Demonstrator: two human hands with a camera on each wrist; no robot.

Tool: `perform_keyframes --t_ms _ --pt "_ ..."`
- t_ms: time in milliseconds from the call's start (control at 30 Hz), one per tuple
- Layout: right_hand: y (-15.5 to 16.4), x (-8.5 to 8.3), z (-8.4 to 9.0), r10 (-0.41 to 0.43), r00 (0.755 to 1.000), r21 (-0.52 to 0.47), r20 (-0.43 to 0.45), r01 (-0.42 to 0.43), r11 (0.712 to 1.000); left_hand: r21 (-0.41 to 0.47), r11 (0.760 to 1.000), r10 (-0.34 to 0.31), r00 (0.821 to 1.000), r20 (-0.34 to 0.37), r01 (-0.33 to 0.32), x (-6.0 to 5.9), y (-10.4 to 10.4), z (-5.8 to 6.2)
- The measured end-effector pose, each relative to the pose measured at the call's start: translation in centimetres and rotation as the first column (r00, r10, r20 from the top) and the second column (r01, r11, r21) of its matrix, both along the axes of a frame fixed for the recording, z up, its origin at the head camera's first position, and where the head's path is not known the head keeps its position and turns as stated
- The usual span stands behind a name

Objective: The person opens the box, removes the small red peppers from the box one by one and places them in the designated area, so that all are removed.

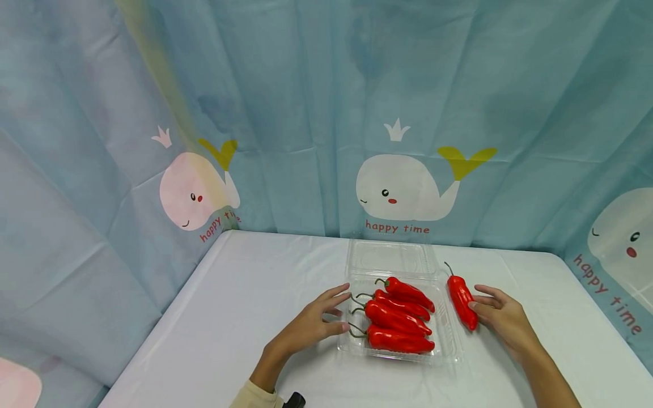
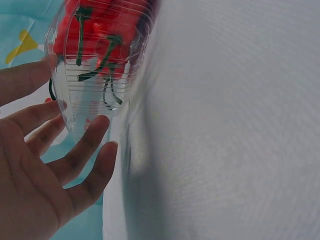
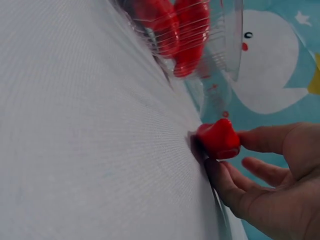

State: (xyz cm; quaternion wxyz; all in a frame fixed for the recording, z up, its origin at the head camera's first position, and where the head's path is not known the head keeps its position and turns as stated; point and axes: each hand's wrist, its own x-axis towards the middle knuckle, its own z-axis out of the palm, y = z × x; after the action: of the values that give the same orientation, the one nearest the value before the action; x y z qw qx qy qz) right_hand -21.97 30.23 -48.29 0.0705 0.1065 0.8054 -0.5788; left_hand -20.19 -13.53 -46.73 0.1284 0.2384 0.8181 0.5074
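A clear plastic clamshell box [image 1: 449, 340] lies with its lid [image 1: 390, 258] folded back. Inside are several red peppers [image 1: 395, 317], stacked in a row with green stems toward the left. My left hand [image 1: 308, 326] is at the box's left side, fingers spread and thumb near the wall; the left wrist view has the fingertips right at the ribbed side. Right of the box, a single red pepper [image 1: 461, 300] lies on the table, stem pointing away. My right hand [image 1: 502, 317] pinches its near part between thumb and fingers, as the right wrist view shows.
White cloth covers the table [image 1: 245, 294]. A light blue curtain [image 1: 306, 113] printed with whales hangs along the back and sides. A small black object [image 1: 294, 400] shows by the left sleeve [image 1: 257, 396].
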Motion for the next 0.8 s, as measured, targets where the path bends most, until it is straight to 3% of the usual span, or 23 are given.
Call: perform_keyframes --t_ms 500,800 --pt "0.2 0.4 0.5 0.01 1.0 0.07 -0.029 -0.008 0.997 -0.005 1.0 -0.001 1.0 -0.008 0.001 0.0 0.1 0.1" --pt "0.0 0.9 1.7 0.042 0.99 0.147 -0.131 -0.022 0.989 -0.005 1.0 0.002 1.0 -0.004 -0.002 0.1 0.0 0.2"
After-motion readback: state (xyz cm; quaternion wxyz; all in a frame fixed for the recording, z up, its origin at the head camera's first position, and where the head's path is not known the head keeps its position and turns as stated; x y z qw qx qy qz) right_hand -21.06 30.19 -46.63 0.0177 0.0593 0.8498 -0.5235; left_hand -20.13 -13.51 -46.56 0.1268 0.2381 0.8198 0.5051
